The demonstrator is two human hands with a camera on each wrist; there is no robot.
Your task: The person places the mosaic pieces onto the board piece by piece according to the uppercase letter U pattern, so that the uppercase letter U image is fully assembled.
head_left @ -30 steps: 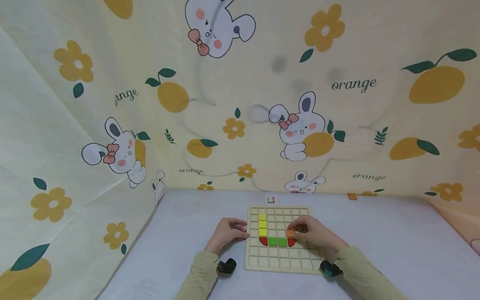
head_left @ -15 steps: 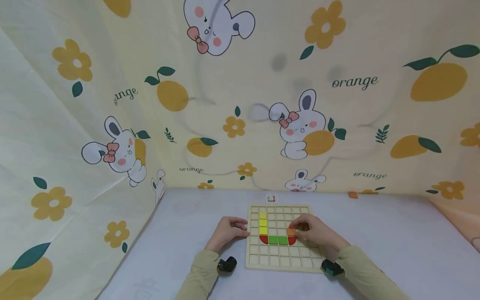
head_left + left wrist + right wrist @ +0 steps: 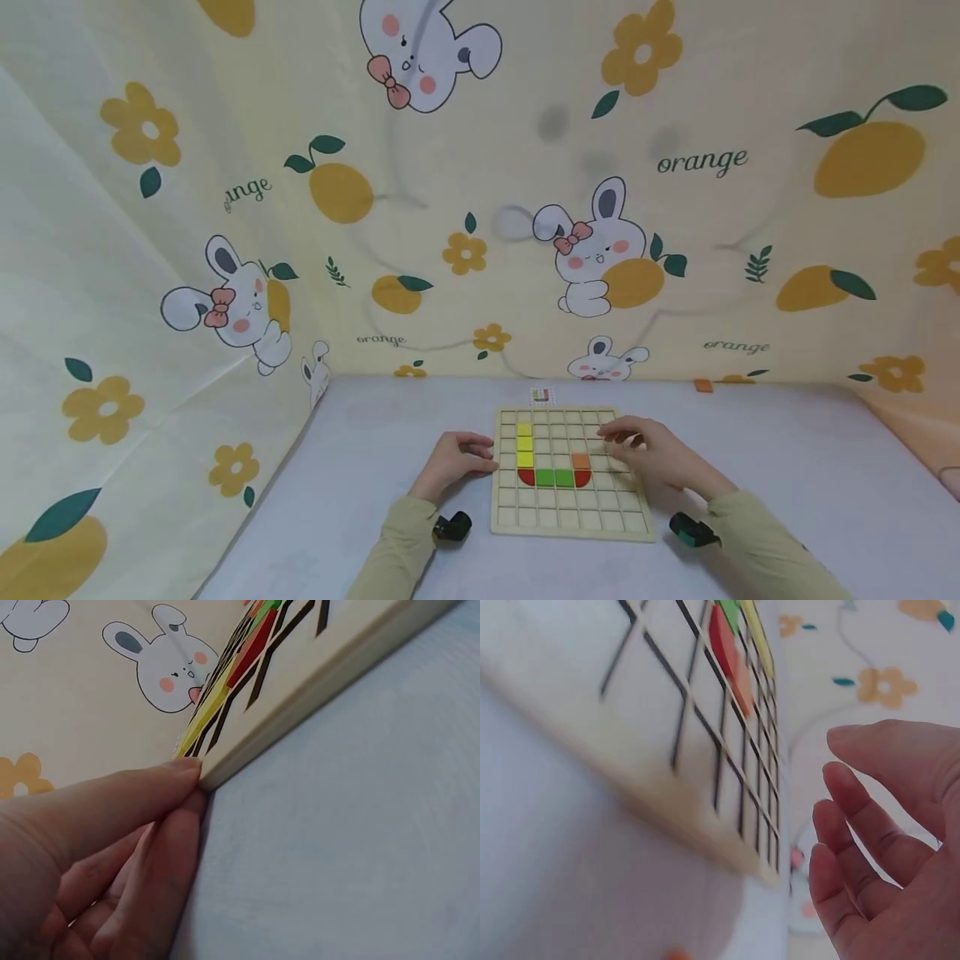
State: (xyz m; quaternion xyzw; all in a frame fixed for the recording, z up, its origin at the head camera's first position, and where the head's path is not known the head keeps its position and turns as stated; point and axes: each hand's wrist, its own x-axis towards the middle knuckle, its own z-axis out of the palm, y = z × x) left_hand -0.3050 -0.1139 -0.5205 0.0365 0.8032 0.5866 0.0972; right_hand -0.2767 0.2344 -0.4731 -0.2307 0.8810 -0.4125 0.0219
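Observation:
A pale wooden grid board [image 3: 567, 508] lies on the table. Three yellow tiles [image 3: 524, 444] form a column in it; below them a row runs from a red curved tile [image 3: 527, 477] through two green tiles [image 3: 555, 477] to another red curved tile [image 3: 582, 477]. One orange tile [image 3: 581, 461] sits in the square above the right red one. My left hand [image 3: 456, 460] holds the board's left edge, thumb tip at the rim and fingers against the side. Over the board's right edge hovers my right hand [image 3: 652, 450], fingers apart with nothing between them.
Behind the board lies a small printed card [image 3: 542, 396] showing a coloured pattern. Another orange tile [image 3: 703, 386] is at the table's far edge, to the right. A patterned cloth [image 3: 420, 250] hangs around the back and sides.
My right hand has let go of the orange tile, which stays in its square, and has moved right towards the board's edge. The left hand keeps its place.

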